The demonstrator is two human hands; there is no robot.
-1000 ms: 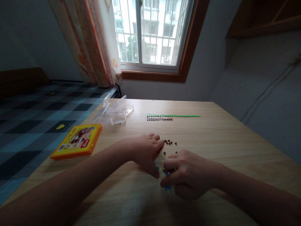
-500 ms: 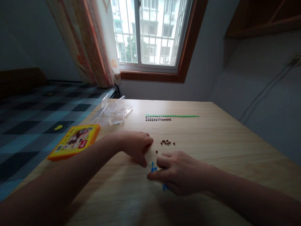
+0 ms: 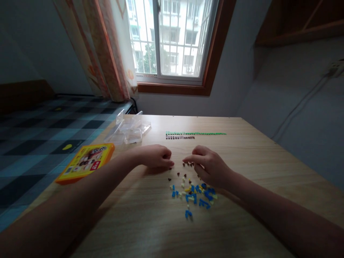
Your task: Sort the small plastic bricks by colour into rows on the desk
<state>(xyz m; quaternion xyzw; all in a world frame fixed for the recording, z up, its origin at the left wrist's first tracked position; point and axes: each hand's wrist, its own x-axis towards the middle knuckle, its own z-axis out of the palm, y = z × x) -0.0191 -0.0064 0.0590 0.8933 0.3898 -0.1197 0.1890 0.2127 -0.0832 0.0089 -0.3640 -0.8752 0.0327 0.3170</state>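
My left hand (image 3: 154, 156) rests low over the table with its fingers curled in and the thumb close to them; whatever it may hold is hidden. Just below its thumb lies a small brown building brick (image 3: 170, 168). My right hand (image 3: 211, 165) has its index finger stretched out over a few brown bricks (image 3: 188, 165), partly covering them, with no piece visible in its fingers. Between the hands and nearer to me, more brown bricks (image 3: 178, 174) are scattered. A loose heap of blue bricks (image 3: 191, 197) mixed with yellow and cream pieces (image 3: 187, 190) lies below my right hand.
Toward the back, a row of green bricks (image 3: 196, 133) runs above a shorter row of dark bricks (image 3: 179, 137). Clear plastic trays (image 3: 133, 135) stand at the back left, and a yellow-orange box (image 3: 86, 161) lies at the table's left edge, beside a bed (image 3: 88, 123).
My right hand has moved away from me, off the blue heap to the brown bricks, uncovering the heap. My left hand has drawn its thumb in. Some brown bricks are now spread out.
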